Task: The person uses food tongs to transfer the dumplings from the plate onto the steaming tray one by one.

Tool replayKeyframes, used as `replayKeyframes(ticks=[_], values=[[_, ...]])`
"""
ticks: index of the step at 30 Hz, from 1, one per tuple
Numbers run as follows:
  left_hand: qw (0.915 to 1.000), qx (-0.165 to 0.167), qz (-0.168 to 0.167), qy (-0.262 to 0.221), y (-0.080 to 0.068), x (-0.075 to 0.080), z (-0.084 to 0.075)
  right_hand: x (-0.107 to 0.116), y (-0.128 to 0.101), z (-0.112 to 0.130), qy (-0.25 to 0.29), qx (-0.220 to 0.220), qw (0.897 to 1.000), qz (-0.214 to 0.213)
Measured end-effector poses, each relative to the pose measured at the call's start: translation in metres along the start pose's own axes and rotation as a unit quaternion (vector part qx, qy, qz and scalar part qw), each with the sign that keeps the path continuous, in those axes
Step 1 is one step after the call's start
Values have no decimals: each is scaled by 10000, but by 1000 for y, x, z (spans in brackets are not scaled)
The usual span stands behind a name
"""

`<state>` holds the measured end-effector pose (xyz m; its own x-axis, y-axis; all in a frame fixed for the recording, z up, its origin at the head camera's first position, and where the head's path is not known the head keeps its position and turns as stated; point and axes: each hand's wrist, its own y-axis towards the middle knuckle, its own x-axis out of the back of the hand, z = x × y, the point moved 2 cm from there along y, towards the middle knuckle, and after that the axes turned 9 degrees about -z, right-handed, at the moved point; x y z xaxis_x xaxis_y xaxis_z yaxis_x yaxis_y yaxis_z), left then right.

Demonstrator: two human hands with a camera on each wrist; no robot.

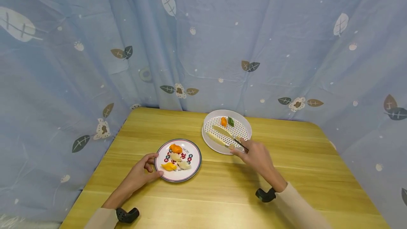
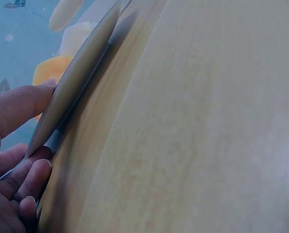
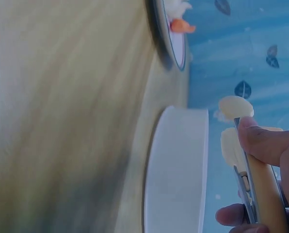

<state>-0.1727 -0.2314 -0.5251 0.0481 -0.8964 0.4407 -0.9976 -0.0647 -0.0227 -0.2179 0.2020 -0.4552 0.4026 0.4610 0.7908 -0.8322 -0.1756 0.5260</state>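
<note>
The tongs [image 1: 226, 135] lie slanted in the white strainer tray [image 1: 210, 117] at the far right of the table [image 1: 286, 172], tips pointing far-left, handle near-right inside the right hand [image 1: 254, 153] grip. The left hand [image 1: 141, 172] pinches the plate [image 1: 194, 147] rim, nearer left.

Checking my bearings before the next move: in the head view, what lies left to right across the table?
Left hand → patterned plate with dumplings → white perforated tray, with the right hand holding tongs at its near edge.
</note>
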Motion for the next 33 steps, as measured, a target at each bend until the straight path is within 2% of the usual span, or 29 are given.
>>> replayKeyframes(ticks=[12, 24, 33], values=[[10000, -20, -8, 51, -1, 1, -2, -5, -22, 25, 363, 600, 9975, 34], [10000, 4, -10, 35, -1, 0, -2, -5, -45, 46, 702, 697, 9933, 598], [10000, 8, 6, 40, -1, 0, -2, -12, -57, 54, 877, 1067, 9883, 645]])
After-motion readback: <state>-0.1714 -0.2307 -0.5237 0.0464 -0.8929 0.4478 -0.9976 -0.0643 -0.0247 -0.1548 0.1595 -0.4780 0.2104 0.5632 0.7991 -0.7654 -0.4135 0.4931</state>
